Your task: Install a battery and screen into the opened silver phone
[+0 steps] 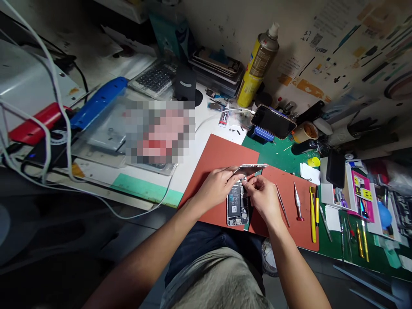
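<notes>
An opened phone (pixel 238 219) lies on a reddish-brown mat (pixel 214 161), its black battery (pixel 234 198) and inner parts exposed. The phone's screen (pixel 252 167) is tilted up at the far end. My left hand (pixel 219 184) grips that screen at its left side, with the thumb reaching over the phone's top end. My right hand (pixel 263 196) has its fingertips pinched together at the same end, close to the left thumb; whatever they hold is too small to make out. Tweezers (pixel 282 205) and a screwdriver (pixel 298 201) with a red end lie right of my right hand.
Yellow-handled tools (pixel 312 214) lie at the mat's right edge. Beyond the mat, another phone (pixel 273 122) leans on a blue stand, near a yellow spray can (pixel 257 64). Trays of small items (pixel 362 197) stand right. White cables (pixel 53 86) hang on the left.
</notes>
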A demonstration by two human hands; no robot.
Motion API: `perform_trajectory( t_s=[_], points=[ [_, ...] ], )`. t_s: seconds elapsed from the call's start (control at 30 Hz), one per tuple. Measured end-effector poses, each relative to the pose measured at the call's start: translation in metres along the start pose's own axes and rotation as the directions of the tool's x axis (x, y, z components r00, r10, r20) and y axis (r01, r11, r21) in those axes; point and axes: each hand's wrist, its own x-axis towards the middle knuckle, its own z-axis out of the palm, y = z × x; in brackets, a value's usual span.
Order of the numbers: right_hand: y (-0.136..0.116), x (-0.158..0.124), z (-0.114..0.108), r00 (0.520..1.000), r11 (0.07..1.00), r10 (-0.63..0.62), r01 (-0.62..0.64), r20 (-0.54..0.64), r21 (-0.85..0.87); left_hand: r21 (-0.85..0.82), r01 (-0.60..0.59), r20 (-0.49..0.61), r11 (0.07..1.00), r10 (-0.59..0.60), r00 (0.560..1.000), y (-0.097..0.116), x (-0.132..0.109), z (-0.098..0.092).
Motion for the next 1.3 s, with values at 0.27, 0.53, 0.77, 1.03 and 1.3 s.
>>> perform_trajectory(
  t_s=[0.27,0.53,0.77,1.03,1.3],
  points=[
    [0.006,0.001,0.001,1.0,1.0,-0.005,0.005,0.004,0.021,-0.013,0.02,0.022,1.0,-0.02,1.0,0.0,-0.001,0.0],
    [0.006,-0.018,-0.007,1.0,0.986,-0.016,0.019,-0.019,0.168,-0.008,0.032,0.037,0.999,-0.032,0.999,0.004,-0.002,-0.003],
    [0.0,-0.066,-0.018,0.944,0.983,-0.171,0.184,-0.281,0.018,-0.128,-0.028,0.129,0.991,0.044,0.991,0.009,-0.008,-0.013],
    [-0.016,-0.104,0.001,0.694,0.741,-0.646,0.47,-0.319,-0.479,-0.016,-0.134,0.206,0.991,0.135,0.969,0.008,-0.019,-0.017],
    [-0.018,-0.113,0.015,0.653,0.625,-0.712,0.418,-0.26,-0.659,0.037,-0.167,0.216,0.985,0.155,0.964,0.008,-0.023,-0.016]
  ],
)
